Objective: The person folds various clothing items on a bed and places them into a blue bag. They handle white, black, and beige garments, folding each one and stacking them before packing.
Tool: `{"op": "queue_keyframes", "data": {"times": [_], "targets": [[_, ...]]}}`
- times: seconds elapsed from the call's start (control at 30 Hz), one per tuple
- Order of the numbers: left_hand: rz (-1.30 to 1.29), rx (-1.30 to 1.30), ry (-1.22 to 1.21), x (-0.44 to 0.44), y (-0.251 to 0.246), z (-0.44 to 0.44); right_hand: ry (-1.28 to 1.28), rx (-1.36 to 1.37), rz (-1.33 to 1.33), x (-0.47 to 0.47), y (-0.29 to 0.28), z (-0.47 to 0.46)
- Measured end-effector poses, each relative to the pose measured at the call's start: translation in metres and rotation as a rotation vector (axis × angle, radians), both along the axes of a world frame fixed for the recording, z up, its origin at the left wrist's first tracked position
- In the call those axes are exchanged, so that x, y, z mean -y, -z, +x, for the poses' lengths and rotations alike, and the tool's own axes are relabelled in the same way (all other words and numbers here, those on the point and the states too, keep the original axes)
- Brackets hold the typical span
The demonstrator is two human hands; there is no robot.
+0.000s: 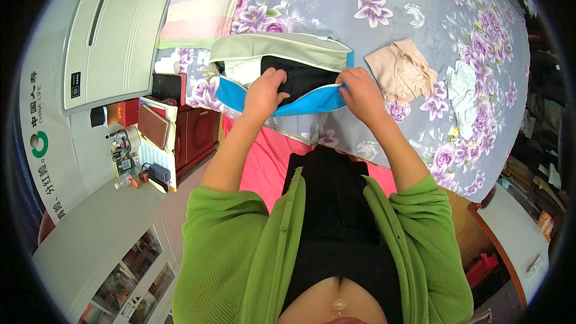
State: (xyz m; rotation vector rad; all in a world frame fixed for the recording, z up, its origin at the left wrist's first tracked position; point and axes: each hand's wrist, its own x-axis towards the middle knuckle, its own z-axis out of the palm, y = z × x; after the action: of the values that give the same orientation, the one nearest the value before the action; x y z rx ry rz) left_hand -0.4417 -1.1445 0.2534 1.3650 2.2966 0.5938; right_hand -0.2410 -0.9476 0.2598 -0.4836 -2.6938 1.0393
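Note:
On the flowered bed sheet (pixel 321 13) lies a fabric bag (pixel 281 45), grey on its far side and blue on the near side, with its long zipped top gaping. White and black cloth (pixel 301 76) shows inside. My left hand (pixel 264 92) is at the near edge of the opening, left of the middle, its fingers curled over the black cloth. My right hand (pixel 359 90) grips the bag's right end beside the zipper, on the blue side. Right of the bag lie a crumpled beige garment (pixel 400 69) and, farther off, a pale, light-coloured garment (pixel 461 99).
A striped pastel cloth (pixel 198 6) covers the sheet's far left. Beside the bed stand a dark red wooden cabinet (pixel 195 135) and a white appliance (pixel 117 22). A notebook, a plastic bottle (pixel 123 184) and small items lie at the left. Pink fabric (pixel 265 157) hangs below the bed edge.

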Motion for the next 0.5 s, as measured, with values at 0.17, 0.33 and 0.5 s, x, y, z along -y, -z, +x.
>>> {"op": "queue_keyframes", "data": {"times": [0.17,0.33,0.5], "targets": [[-0.14,0.059,-0.017,0.004,0.034,-0.01,0.091,0.004,-0.068,0.014,0.008,-0.003],[-0.015,0.017,-0.087,0.015,0.001,-0.004,0.331,-0.192,-0.216,0.035,0.012,0.033],[0.357,-0.15,-0.205,0.004,-0.037,0.047,0.634,-0.087,-0.545,0.048,0.08,0.124]]}}
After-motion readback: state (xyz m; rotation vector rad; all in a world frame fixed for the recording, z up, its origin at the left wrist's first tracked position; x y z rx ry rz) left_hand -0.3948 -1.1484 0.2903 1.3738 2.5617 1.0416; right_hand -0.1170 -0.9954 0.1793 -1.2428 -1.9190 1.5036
